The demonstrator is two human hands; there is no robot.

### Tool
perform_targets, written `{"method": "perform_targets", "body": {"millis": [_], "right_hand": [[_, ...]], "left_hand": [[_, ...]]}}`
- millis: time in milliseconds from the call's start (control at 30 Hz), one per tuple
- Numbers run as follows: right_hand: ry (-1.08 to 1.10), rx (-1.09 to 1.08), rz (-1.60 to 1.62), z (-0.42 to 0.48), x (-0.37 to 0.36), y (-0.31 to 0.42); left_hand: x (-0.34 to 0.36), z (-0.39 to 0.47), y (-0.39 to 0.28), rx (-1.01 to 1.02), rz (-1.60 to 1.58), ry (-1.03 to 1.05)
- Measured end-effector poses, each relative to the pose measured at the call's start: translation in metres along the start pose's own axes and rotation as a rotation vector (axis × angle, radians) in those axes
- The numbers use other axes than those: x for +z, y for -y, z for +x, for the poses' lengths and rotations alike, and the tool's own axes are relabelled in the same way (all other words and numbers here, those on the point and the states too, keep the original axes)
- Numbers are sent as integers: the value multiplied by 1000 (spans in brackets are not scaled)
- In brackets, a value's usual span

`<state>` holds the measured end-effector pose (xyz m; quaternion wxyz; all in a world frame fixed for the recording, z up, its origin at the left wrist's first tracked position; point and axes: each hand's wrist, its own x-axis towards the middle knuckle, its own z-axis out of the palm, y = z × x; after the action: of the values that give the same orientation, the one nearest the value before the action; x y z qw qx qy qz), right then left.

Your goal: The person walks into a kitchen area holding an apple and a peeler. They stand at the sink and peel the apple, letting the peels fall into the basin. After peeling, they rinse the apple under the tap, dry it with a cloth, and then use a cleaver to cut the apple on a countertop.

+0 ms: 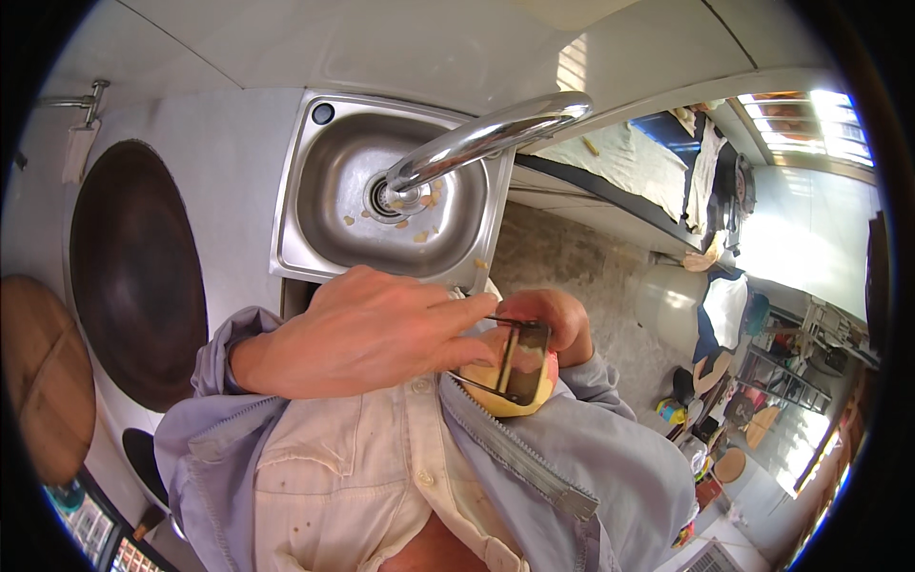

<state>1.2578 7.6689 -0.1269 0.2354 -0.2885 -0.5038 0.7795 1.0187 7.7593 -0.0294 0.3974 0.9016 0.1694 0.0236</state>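
Note:
My left hand [364, 336], reaching in from the left with its back up, grips a metal-framed peeler [525, 365]. The peeler's broad blade lies across a partly peeled round fruit or vegetable [511, 409] with pale yellow flesh and some pinkish-red skin. Curled around the far side of this piece is my right hand [554, 318], holding it close to my jacket front. Beyond both hands is a stainless steel sink [322, 214], with several small scraps of peel [422, 236] around its drain. One scrap [480, 263] rests on the sink's near right rim.
A chrome faucet [493, 136] arches over the sink. On the left counter are a large dark wok [139, 279] and a round wooden cutting board [46, 379]. Farther right, another counter holds cloths [622, 164] and a stove burner [745, 186]; crowded shelving [783, 372] stands behind.

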Motion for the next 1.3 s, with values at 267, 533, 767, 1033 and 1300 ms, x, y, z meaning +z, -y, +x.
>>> {"method": "perform_targets", "body": {"millis": [267, 533, 767, 1033, 1300], "right_hand": [[-224, -110, -41, -11, 13, 2], [-1077, -205, 291, -3, 52, 3], [-915, 4, 376, -7, 48, 14], [-114, -169, 144, 0, 1, -22], [-456, -305, -392, -14, 32, 4]], "left_hand": [[37, -30, 55, -304, -575, -155], [37, 17, 34, -8, -943, 170], [57, 16, 20, -69, -926, -38], [41, 2, 26, -38, -655, -14], [20, 5, 7, 18, -332, -12]]}}
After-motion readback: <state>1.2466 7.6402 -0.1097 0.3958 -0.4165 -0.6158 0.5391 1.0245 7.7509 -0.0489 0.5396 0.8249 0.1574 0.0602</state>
